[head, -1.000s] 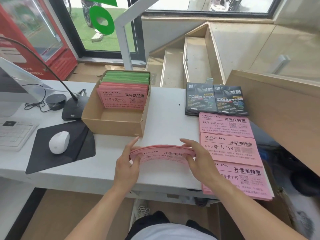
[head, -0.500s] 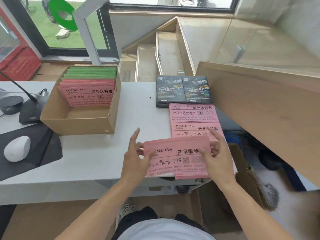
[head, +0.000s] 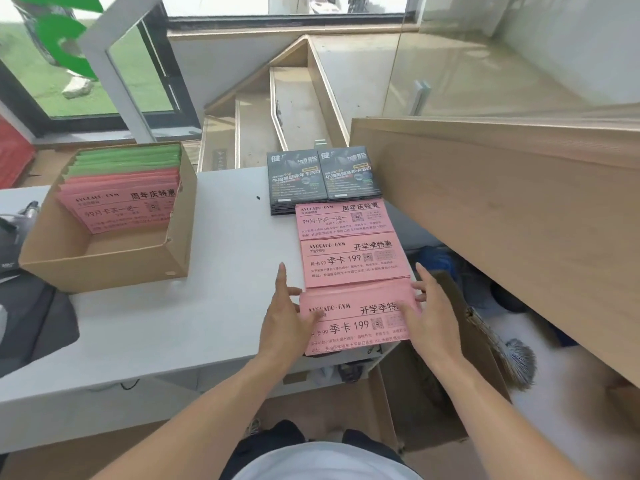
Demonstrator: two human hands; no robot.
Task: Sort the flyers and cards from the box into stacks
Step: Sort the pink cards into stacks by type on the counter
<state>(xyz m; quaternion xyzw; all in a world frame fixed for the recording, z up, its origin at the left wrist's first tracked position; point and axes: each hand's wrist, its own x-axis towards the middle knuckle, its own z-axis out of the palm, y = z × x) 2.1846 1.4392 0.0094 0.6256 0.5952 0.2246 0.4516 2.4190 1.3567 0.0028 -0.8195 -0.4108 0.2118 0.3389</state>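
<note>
A brown cardboard box (head: 104, 268) at the left of the white table (head: 207, 306) holds upright pink flyers (head: 121, 206) with green ones (head: 128, 159) behind. Down the table's right side lie black flyers (head: 322, 178), a pink stack (head: 343, 218), a second pink stack (head: 353, 258) and a nearest pink stack (head: 353, 327) at the front edge. My left hand (head: 287, 317) and my right hand (head: 429, 317) hold a bundle of pink flyers by its two ends on that nearest stack, thumbs on top.
A tall wooden counter (head: 502, 220) rises close on the right of the stacks. A black mouse pad (head: 31, 320) lies at the far left. Below the table's right end sit an open carton (head: 433, 410) and a brush (head: 516, 355).
The pink bundle stood on edge in front of the box a second ago. Both hands have carried it right and laid it flat on the nearest pink stack.
</note>
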